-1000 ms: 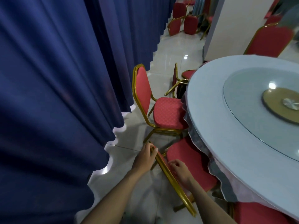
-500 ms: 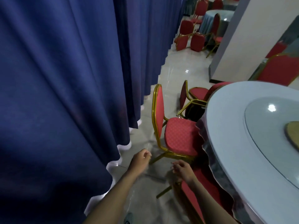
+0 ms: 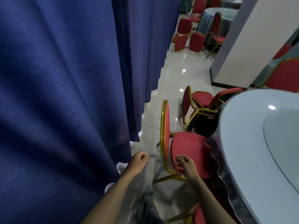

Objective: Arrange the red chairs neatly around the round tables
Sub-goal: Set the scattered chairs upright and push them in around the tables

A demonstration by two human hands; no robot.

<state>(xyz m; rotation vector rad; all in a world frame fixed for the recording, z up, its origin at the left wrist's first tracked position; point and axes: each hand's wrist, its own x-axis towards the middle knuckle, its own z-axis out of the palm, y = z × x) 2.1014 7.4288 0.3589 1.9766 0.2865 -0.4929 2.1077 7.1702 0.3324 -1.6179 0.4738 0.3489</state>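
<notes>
Readable text: none in view.
Red chairs (image 3: 187,147): no tag or label legible on the fabric or the gold frames.
Tabletop (image 3: 242,135): no print or number legible.
Shoe (image 3: 148,200): a small dark mark on the upper, too blurred to read as a brand.

round table (image 3: 242,151) cut by right edge, bottom chair (image 3: 197,215) cropped

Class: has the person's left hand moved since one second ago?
Yes. The left hand moved forward: earlier short of the upright red chair, now level with its back, beside the curtain.
</notes>
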